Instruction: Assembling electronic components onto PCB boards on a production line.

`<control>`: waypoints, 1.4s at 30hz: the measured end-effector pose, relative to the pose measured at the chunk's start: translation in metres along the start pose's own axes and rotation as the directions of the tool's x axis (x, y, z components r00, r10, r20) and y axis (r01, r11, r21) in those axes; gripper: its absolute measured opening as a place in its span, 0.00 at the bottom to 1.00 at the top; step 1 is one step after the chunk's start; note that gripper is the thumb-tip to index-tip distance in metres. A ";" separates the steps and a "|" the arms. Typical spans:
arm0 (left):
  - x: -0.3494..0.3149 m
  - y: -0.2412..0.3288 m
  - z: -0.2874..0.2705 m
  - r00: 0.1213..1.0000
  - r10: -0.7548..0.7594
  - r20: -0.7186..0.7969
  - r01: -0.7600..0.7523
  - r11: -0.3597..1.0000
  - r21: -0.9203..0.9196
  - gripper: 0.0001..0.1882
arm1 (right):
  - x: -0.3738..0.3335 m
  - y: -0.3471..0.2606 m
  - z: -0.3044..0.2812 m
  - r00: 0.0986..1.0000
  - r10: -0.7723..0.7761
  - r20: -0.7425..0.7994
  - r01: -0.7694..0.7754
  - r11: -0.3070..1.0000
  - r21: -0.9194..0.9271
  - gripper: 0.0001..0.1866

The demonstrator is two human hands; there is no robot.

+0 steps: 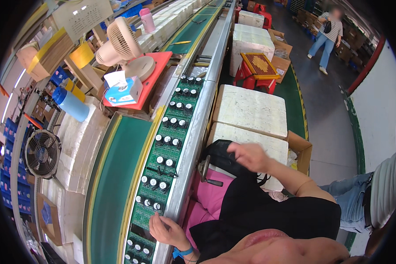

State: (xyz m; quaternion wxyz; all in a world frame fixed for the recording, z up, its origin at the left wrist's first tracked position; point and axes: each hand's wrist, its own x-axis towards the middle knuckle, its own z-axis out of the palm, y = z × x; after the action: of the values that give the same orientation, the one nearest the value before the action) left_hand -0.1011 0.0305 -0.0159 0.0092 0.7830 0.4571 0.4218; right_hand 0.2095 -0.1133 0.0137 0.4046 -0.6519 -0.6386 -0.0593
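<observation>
Green circuit boards [165, 150] lay flat in a row.
Beside a silver rail [195, 141], they carried round white-topped parts [167, 139] (mostly in threes) with black leads [175, 174].

Markings, none legible from where I stand: one pale sheet [82, 18], upper left, bearing rows of small dark marks; one blue-and-white tissue box [124, 92], printed on its side, wording too small to make out; round white-topped parts [160, 159] on green circuit boards [165, 151], tops with tiny dark marks, characters indistinct.
</observation>
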 end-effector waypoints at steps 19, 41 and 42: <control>0.011 -0.001 -0.003 0.996 -0.047 0.079 0.050 0.998 -0.039 0.11 | 0.055 -0.029 0.060 0.979 -0.072 0.190 0.077 0.997 -0.017 0.14; 0.007 0.000 -0.003 0.998 -0.014 0.059 0.015 1.000 -0.014 0.10 | 0.049 -0.034 0.080 0.979 -0.091 0.181 0.086 0.996 0.036 0.11; 0.007 0.000 -0.003 0.999 -0.002 0.052 0.003 1.000 -0.021 0.10 | 0.050 -0.035 0.080 0.981 -0.089 0.174 0.084 0.996 0.039 0.11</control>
State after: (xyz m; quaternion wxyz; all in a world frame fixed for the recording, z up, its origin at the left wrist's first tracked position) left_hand -0.1011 0.0345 -0.0095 0.0299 0.7931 0.4530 0.4061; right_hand 0.1522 -0.0311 0.0060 0.3541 -0.6197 -0.7004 -0.0090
